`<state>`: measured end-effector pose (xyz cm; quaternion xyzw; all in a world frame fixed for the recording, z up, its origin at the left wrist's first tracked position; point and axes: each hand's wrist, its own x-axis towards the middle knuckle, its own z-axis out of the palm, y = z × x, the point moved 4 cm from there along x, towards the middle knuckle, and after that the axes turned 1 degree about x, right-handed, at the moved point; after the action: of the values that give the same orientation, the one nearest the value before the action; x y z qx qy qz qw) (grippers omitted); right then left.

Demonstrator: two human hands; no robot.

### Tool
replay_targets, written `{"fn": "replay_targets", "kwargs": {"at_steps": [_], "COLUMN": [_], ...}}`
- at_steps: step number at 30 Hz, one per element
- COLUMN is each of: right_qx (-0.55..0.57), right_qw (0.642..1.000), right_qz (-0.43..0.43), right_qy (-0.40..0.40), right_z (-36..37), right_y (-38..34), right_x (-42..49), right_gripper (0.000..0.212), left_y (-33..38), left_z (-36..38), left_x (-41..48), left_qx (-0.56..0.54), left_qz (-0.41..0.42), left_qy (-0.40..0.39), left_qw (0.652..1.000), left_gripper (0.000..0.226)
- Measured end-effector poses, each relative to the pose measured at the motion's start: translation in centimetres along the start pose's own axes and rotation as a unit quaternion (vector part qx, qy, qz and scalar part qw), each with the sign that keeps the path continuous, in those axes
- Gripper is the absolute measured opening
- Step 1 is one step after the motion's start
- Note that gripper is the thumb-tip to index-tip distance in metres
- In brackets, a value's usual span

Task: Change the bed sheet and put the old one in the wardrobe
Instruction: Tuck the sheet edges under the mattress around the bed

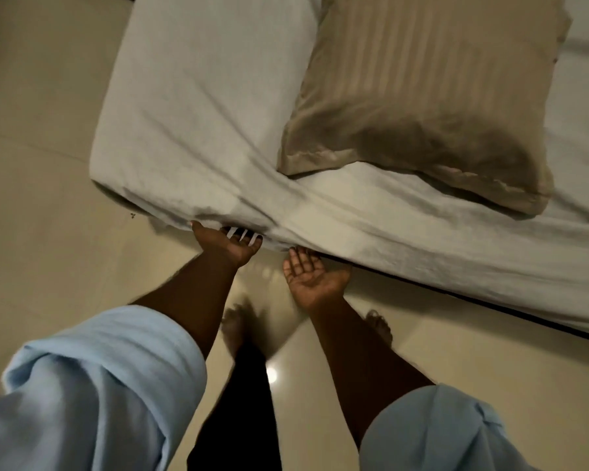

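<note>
A white bed sheet (204,107) covers the mattress corner and hangs creased over its near edge. My left hand (228,244) is palm up under that edge near the corner, its fingers curled into the sheet's hem, with white cloth showing between them. My right hand (312,275) lies palm up just to the right, fingers straight and their tips slipped under the sheet's edge. A beige striped pillow (422,96) lies on the sheet behind both hands.
Glossy cream floor tiles (48,198) surround the bed corner. My bare feet (378,326) stand close to the dark bed base (490,309). A second white surface (585,96) shows beyond the pillow at far right.
</note>
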<state>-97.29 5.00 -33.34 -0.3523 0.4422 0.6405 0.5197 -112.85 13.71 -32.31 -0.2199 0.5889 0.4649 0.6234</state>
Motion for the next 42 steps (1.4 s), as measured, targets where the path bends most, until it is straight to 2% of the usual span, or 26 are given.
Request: {"fn": "replay_targets", "kwargs": {"at_steps": [5,11,17,22,25,26,29,32,35,38,42], "right_qx": [0.003,0.064,0.072,0.107,0.108,0.115,0.137,0.140,0.140,0.130,0.088], "right_qw": [0.997,0.995,0.995,0.986,0.980,0.976,0.967,0.965,0.963,0.966,0.972], "right_qz": [0.051,-0.004,-0.055,-0.125,-0.163,-0.175,-0.195,-0.192,-0.182,-0.175,-0.182], "right_qy": [-0.060,-0.082,-0.050,-0.018,-0.045,-0.060,-0.093,-0.115,-0.140,-0.142,-0.116], "right_z": [1.9,4.7,8.5,12.2,13.6,13.9,14.2,14.0,13.9,14.0,14.2], "right_y": [5.0,12.2,20.6,23.7,23.7,23.6,23.3,22.9,22.9,23.6,24.2], "right_x": [2.2,5.6,9.8,11.4,11.9,12.0,12.7,13.4,14.1,14.7,14.5], "right_gripper": [0.098,0.104,0.100,0.090,0.086,0.086,0.084,0.084,0.083,0.089,0.093], "left_y": [5.5,14.4,20.6,21.7,24.5,25.3,27.3,30.8,34.6,36.0,35.6], "left_z": [-1.2,-3.5,-3.7,-2.2,-0.8,-0.7,-1.7,-2.0,-0.8,0.6,2.3], "left_x": [2.3,6.1,7.7,7.0,7.7,8.3,9.7,10.7,12.7,13.4,13.3], "left_qx": [-0.012,-0.019,-0.012,-0.007,-0.021,-0.025,-0.022,0.062,0.174,0.296,0.396], "left_qz": [0.001,-0.003,-0.036,-0.015,0.012,0.016,0.016,0.031,-0.010,-0.013,-0.017], "left_qy": [-0.005,0.014,0.001,-0.060,-0.157,-0.162,-0.111,-0.096,-0.123,-0.119,-0.104], "left_qw": [1.000,1.000,0.999,0.998,0.987,0.986,0.993,0.993,0.977,0.948,0.912], "left_gripper": [0.092,0.097,0.109,0.099,0.091,0.089,0.083,0.074,0.060,0.051,0.034]}}
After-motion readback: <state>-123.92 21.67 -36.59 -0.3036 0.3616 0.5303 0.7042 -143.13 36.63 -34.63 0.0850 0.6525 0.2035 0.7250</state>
